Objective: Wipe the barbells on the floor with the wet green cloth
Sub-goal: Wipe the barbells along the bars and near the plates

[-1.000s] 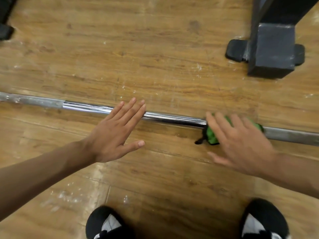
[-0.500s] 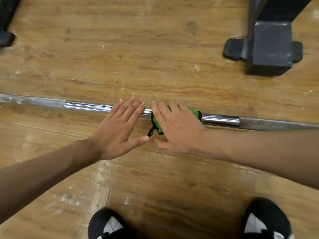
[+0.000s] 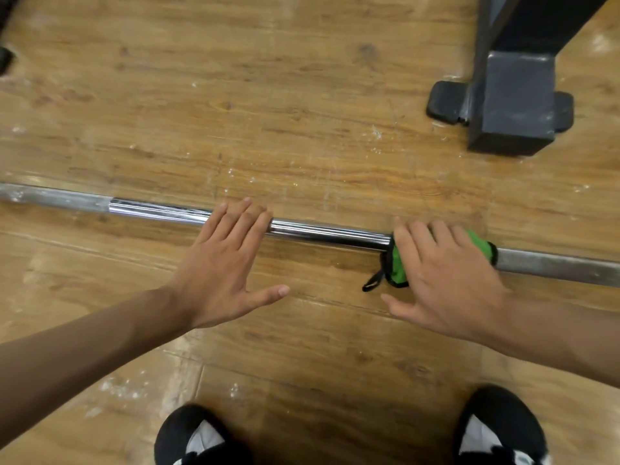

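Pressing green cloth [image 3: 399,268] on barbell [image 3: 328,232] w/ right hand [image 3: 446,280].

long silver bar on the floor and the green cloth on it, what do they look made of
Long silver barbell bar: metal, probably chromed steel; its middle gives mirror-like highlights, the ends look duller grey. Green cloth with black edging: soft woven or microfibre fabric, seemingly; it bunches over the bar under the right hand.

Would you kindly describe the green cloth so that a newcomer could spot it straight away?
A long steel bar lies across the wooden floor. Toward its right, under the right hand, a cloth is draped over the bar. It is the only bright green thing, edged in black with a small black loop.
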Demonstrator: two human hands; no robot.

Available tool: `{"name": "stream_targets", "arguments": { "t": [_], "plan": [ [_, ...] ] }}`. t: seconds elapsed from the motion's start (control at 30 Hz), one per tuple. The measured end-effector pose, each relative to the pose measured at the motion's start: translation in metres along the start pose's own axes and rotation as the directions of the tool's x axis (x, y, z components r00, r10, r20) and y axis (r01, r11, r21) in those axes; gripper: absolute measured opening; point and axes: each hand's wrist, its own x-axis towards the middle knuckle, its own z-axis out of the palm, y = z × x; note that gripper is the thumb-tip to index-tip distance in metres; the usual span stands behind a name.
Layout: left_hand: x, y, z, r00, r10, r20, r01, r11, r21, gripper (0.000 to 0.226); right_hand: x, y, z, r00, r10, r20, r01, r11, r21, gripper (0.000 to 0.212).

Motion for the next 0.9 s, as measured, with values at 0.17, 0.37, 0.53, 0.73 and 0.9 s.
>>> {"name": "stream_targets", "arguments": {
  "t": [0.17,0.37,0.53,0.73,0.9],
  "plan": [
    [-0.014,0.001,0.001,1.000,0.017,0.026,-0.016,1.000,-0.025,0.099,0.057,-0.071,-0.023,0.990,-0.121,-0.073,0.126,0.989,0.074,0.105],
    [-0.024,0.002,0.001,0.999,0.017,0.033,-0.016,0.999,-0.045,0.091,0.070,-0.091,-0.036,0.974,-0.202,-0.101,0.213,0.970,0.117,0.101],
    [-0.029,0.000,0.001,0.997,0.040,0.059,-0.039,0.999,-0.013,0.100,0.019,-0.040,-0.007,0.987,-0.130,-0.091,0.139,0.985,0.099,0.096],
    [-0.021,0.010,0.005,0.992,-0.009,0.123,-0.005,0.994,0.112,0.117,0.015,-0.037,-0.004,0.997,-0.067,-0.049,0.072,0.992,0.106,0.093],
    [-0.008,0.012,0.005,0.986,-0.026,0.162,0.005,0.992,0.128,0.115,0.044,-0.056,-0.015,0.985,-0.139,-0.098,0.150,0.982,0.113,0.093]
  ]
}}
